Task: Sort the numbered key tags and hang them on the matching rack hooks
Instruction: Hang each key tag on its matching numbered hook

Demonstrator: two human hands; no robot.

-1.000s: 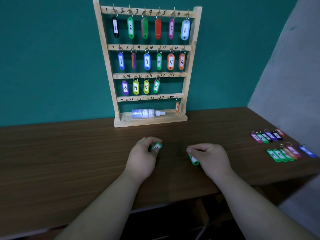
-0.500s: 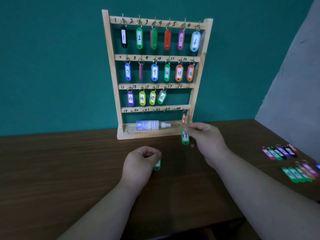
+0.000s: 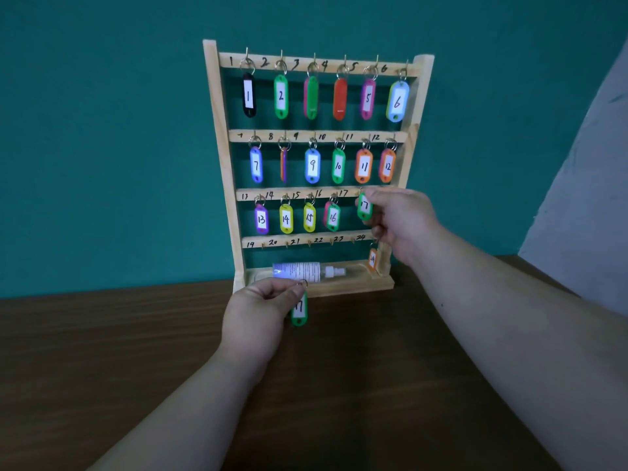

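Right hand [image 3: 401, 219], raised from the counter [image 3: 102, 351], now pinches green tag 17 [image 3: 364, 206] at the rack [image 3: 421, 107] third rail; left hand [image 3: 260, 311] grips a second green tag [image 3: 299, 311] below.

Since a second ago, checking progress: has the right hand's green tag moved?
Yes. The right hand raised the green tag from the table up to the rack's third rail.

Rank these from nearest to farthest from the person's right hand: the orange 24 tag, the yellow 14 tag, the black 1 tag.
From the right hand:
1. Orange 24 tag, just below it, bottom row.
2. Yellow 14 tag, to its left, third row.
3. Black 1 tag, top-left corner of the rack.
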